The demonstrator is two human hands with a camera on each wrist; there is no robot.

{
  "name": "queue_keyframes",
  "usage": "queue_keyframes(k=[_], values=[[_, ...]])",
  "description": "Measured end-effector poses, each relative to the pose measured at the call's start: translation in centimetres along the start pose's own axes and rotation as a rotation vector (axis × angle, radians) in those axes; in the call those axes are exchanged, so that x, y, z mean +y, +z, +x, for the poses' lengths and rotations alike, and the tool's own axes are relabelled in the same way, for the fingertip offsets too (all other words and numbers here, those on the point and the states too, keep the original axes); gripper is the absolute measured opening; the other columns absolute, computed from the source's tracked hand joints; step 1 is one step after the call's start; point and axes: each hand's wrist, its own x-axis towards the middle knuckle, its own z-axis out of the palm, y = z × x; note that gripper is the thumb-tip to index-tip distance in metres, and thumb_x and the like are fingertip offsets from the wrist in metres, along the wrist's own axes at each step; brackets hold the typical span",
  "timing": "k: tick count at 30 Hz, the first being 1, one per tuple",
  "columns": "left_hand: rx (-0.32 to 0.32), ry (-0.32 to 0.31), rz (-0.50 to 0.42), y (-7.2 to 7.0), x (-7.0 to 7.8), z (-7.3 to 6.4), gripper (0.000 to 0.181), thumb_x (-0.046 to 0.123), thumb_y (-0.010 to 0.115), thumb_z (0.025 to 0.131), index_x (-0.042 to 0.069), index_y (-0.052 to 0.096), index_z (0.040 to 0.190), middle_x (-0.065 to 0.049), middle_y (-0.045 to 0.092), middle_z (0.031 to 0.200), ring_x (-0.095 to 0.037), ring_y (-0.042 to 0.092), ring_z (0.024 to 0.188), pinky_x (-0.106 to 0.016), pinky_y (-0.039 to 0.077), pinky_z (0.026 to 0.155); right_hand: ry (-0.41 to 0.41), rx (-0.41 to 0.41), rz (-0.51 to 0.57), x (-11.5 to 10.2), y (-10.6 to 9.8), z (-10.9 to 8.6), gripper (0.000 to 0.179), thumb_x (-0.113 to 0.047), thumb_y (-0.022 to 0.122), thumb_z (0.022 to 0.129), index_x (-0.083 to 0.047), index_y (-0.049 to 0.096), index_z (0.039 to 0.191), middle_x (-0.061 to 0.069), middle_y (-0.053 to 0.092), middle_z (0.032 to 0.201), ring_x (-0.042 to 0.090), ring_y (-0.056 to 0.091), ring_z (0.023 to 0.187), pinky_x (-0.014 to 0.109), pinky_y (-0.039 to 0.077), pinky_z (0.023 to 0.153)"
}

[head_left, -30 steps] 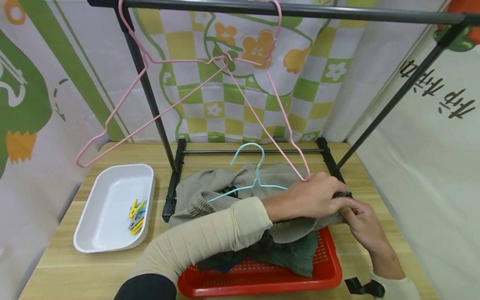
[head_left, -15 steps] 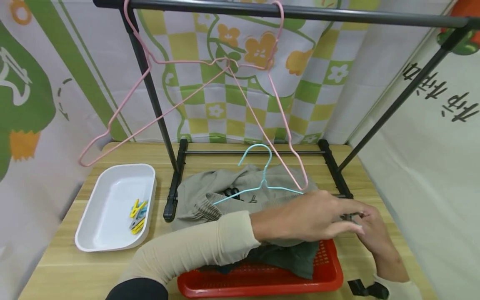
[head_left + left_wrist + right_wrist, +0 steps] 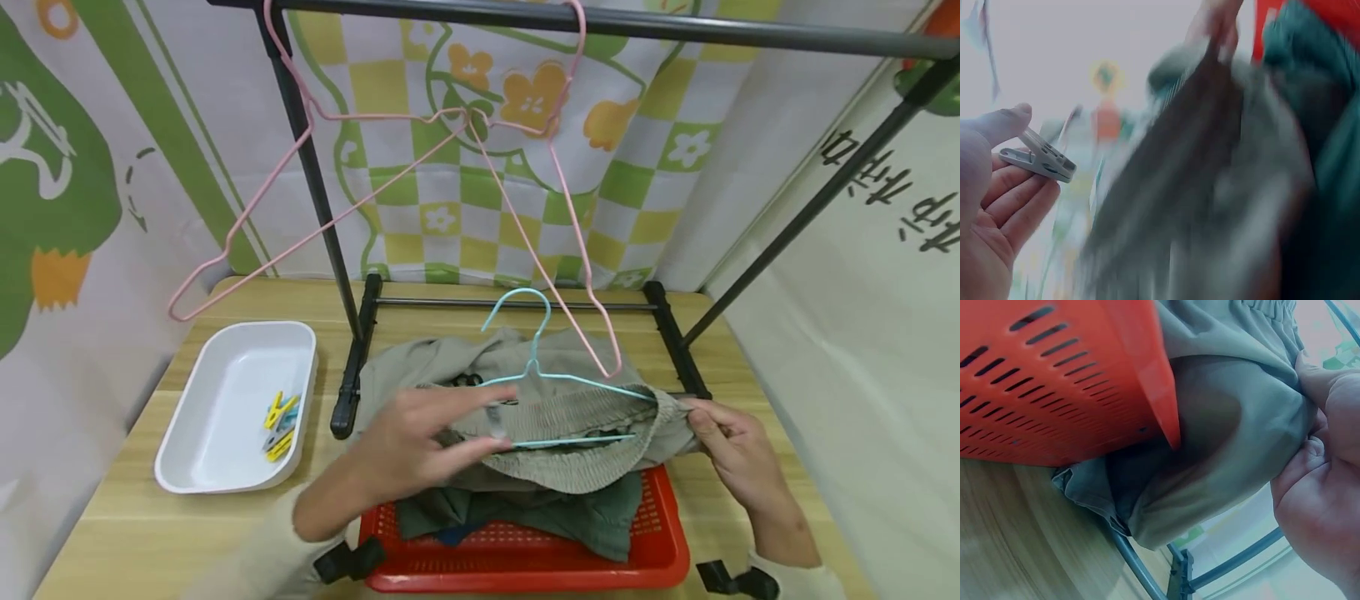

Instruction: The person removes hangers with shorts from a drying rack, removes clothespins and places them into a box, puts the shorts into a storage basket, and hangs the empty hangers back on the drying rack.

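Grey-green pants (image 3: 600,462) with an elastic waistband lie over the front of the rack base and the red basket. A light blue hanger (image 3: 534,367) sits inside the waistband, its hook sticking up. My right hand (image 3: 738,454) pinches the waistband's right end, beside the hanger's tip. Over the left part of the waistband, my left hand (image 3: 408,442) pinches a grey clothespin (image 3: 1038,159) between thumb and fingers. The clothespin looks apart from the cloth in the left wrist view. My left hand hides the hanger's left end.
Pink hangers (image 3: 450,117) hang from the black rack bar (image 3: 487,15) above the pants. A white tray (image 3: 202,400) with several clothespins (image 3: 279,425) stands at left. The red basket (image 3: 525,575) in front holds dark green cloth (image 3: 570,521).
My left hand has moved from beside my right hand to the left side of the waistband, with the grey clothespin. The waistband opening and lower hanger bar now show. My right hand stays at the right end.
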Motion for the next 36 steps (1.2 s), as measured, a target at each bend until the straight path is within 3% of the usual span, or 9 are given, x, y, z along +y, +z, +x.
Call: queue_keyframes(k=[2, 8, 14, 16, 20, 22, 27, 33, 36], values=[[0.109, -0.098, 0.067, -2.2, -0.8, -2.2, 0.042, 0.033, 0.070, 0.101, 0.000, 0.070, 0.127, -0.010, 0.075, 0.116, 0.002, 0.039, 0.052, -0.012, 0.043, 0.056, 0.011, -0.007, 0.003, 0.0, 0.0, 0.1, 0.033, 0.013, 0.041, 0.105, 0.010, 0.067, 0.126, 0.002, 0.074, 0.117, 0.010, 0.071, 0.099, 0.024, 0.059, 0.075], [0.346, -0.474, 0.276, -8.0, -3.1, -9.5, 0.038, 0.007, 0.085, 0.086, 0.003, 0.075, 0.122, -0.010, 0.075, 0.114, -0.003, 0.071, 0.098, -0.016, 0.052, 0.087, -0.008, -0.007, 0.055, 0.0, 0.0, 0.0, 0.033, 0.013, 0.040, 0.105, 0.012, 0.066, 0.126, 0.007, 0.074, 0.117, 0.012, 0.072, 0.099, 0.024, 0.059, 0.075], [0.279, -0.826, 0.559, -11.7, -5.3, -16.0, 0.036, 0.005, 0.087, 0.083, 0.002, 0.076, 0.117, -0.015, 0.076, 0.108, 0.030, 0.047, 0.095, 0.001, 0.033, 0.085, -0.001, -0.029, 0.055, -0.2, -0.3, 0.1, 0.033, 0.012, 0.040, 0.106, 0.013, 0.065, 0.128, 0.006, 0.073, 0.119, 0.012, 0.071, 0.100, 0.025, 0.059, 0.076], [0.265, -0.899, 0.586, -12.1, -5.7, -17.6, 0.034, 0.009, 0.085, 0.086, 0.001, 0.075, 0.117, -0.017, 0.075, 0.107, 0.018, 0.059, 0.095, -0.004, 0.039, 0.087, 0.013, -0.041, 0.035, -0.3, -0.4, 0.2, 0.031, 0.010, 0.041, 0.107, 0.013, 0.064, 0.127, 0.003, 0.073, 0.119, 0.010, 0.071, 0.100, 0.025, 0.059, 0.076], [0.202, -0.992, 0.614, -12.0, -6.1, -19.8, 0.034, 0.014, 0.082, 0.090, -0.004, 0.073, 0.118, -0.023, 0.074, 0.106, -0.030, 0.075, 0.094, -0.044, 0.055, 0.087, 0.038, -0.044, 0.020, -0.4, -0.5, 0.1, 0.031, 0.009, 0.042, 0.107, 0.013, 0.065, 0.126, 0.001, 0.074, 0.118, 0.010, 0.071, 0.100, 0.025, 0.059, 0.076], [0.164, -1.007, 0.616, -11.9, -6.2, -20.6, 0.037, 0.014, 0.081, 0.090, -0.006, 0.071, 0.120, -0.027, 0.072, 0.107, -0.047, 0.071, 0.094, -0.062, 0.050, 0.083, 0.040, -0.045, 0.019, -0.3, -0.5, 0.0, 0.031, 0.010, 0.041, 0.107, 0.013, 0.066, 0.126, 0.002, 0.074, 0.118, 0.010, 0.071, 0.100, 0.025, 0.059, 0.076], [0.150, -0.978, 0.588, -11.3, -6.0, -20.3, 0.045, 0.017, 0.081, 0.091, -0.005, 0.067, 0.128, -0.025, 0.070, 0.116, -0.047, 0.070, 0.099, -0.061, 0.050, 0.085, 0.029, -0.047, 0.022, -0.3, -0.3, -0.2, 0.031, 0.012, 0.040, 0.106, 0.015, 0.064, 0.127, 0.004, 0.073, 0.119, 0.011, 0.071, 0.101, 0.025, 0.059, 0.077], [0.043, -0.736, 0.282, -8.3, -3.6, -15.8, 0.043, 0.007, 0.071, 0.098, 0.006, 0.064, 0.140, -0.010, 0.067, 0.134, -0.031, 0.070, 0.108, -0.013, 0.048, 0.089, -0.038, 0.009, 0.096, -0.3, 0.1, -0.1, 0.032, 0.010, 0.041, 0.107, 0.013, 0.066, 0.126, 0.006, 0.074, 0.116, 0.011, 0.070, 0.101, 0.024, 0.058, 0.080], [-0.056, -0.622, 0.125, -6.7, -2.4, -13.3, 0.048, 0.003, 0.070, 0.097, 0.012, 0.062, 0.144, -0.002, 0.064, 0.138, -0.021, 0.066, 0.117, -0.013, 0.045, 0.095, -0.108, 0.021, 0.238, -0.2, 0.5, 0.2, 0.031, 0.008, 0.040, 0.107, 0.018, 0.063, 0.125, 0.012, 0.074, 0.115, 0.015, 0.070, 0.101, 0.026, 0.058, 0.082]])
